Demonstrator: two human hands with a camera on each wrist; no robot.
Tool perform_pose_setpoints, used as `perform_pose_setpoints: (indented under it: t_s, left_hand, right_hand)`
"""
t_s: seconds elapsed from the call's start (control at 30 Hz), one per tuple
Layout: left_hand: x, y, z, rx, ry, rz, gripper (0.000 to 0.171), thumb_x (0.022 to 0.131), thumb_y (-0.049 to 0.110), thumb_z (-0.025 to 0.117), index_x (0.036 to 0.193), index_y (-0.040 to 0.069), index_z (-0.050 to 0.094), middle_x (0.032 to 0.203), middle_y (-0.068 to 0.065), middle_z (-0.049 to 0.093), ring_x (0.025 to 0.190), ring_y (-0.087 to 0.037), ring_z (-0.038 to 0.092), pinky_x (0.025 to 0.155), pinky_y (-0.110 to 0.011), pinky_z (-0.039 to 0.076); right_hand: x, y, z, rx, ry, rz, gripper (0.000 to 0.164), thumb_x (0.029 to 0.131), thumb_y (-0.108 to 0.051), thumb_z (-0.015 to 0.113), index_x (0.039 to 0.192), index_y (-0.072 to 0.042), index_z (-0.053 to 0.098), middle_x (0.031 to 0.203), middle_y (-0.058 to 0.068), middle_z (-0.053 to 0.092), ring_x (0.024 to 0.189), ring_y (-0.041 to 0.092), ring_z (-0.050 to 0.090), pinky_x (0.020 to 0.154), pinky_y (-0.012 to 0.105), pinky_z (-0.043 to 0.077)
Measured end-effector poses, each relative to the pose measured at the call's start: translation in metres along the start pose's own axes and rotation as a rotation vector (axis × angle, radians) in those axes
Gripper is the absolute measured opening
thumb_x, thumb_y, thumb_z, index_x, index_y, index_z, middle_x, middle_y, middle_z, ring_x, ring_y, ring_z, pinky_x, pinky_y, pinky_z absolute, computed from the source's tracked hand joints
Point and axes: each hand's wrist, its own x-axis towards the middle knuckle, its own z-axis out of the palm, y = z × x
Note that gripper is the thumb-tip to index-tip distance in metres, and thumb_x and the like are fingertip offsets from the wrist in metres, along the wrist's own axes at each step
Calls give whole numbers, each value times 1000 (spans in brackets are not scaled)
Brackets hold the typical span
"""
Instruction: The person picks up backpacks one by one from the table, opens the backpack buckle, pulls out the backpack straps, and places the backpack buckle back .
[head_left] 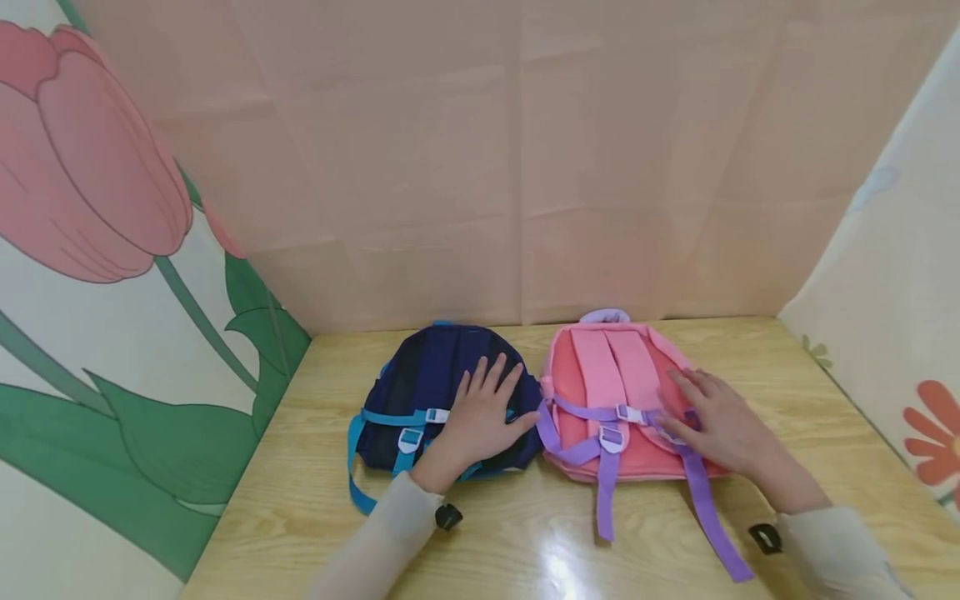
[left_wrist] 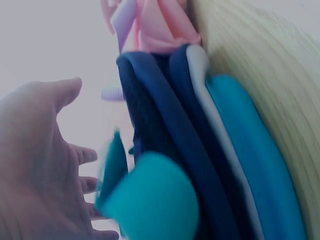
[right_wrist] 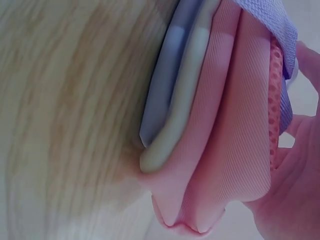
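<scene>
A navy backpack (head_left: 412,367) with blue straps lies strap side up on the wooden table, its top toward the back wall. My left hand (head_left: 483,421) is over its right half, fingers straight and spread; the left wrist view shows a gap between palm and bag. To the right, a pink backpack (head_left: 592,367) with purple straps lies the same way up, against the navy one. Over its right edge is my right hand (head_left: 723,425), fingers extended and slightly bent. Whether those fingertips touch the bag is unclear. Neither hand grips anything.
The wooden table (head_left: 277,508) ends at a plain pinkish backdrop (head_left: 450,167). A tulip-printed panel (head_left: 97,167) stands on the left, a flowered one (head_left: 900,292) on the right. Purple strap ends (head_left: 708,517) trail toward the front, and a blue strap loop (head_left: 356,475) sticks out left.
</scene>
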Motion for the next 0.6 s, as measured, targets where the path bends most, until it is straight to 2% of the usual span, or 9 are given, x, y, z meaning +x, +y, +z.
perform_pose_setpoints:
  t_s: [0.27,0.4,0.6]
  left_hand:
    - [5,16,6,-14,-7,22,82,96,72,42,160,24,29,169,-8,16,155,-38,10,120,-63,15]
    - [8,23,9,-2,3,36,82,95,74,40,161,25,29,168,-10,19,155,-37,11,120,-62,15]
    - [12,33,9,10,32,72,83,97,73,39,160,20,30,166,-12,25,154,-39,14,121,-61,11]
  right_hand:
    - [-1,-3,4,15,-32,11,89,90,-57,70,153,-2,38,147,29,40,135,52,34,104,72,32]
    - [0,-5,5,10,-33,7,88,90,-58,69,151,-2,41,146,29,42,135,50,35,105,70,32]
    - [5,-9,6,9,-26,-21,84,90,-59,69,147,-2,48,143,26,48,134,48,39,106,69,33]
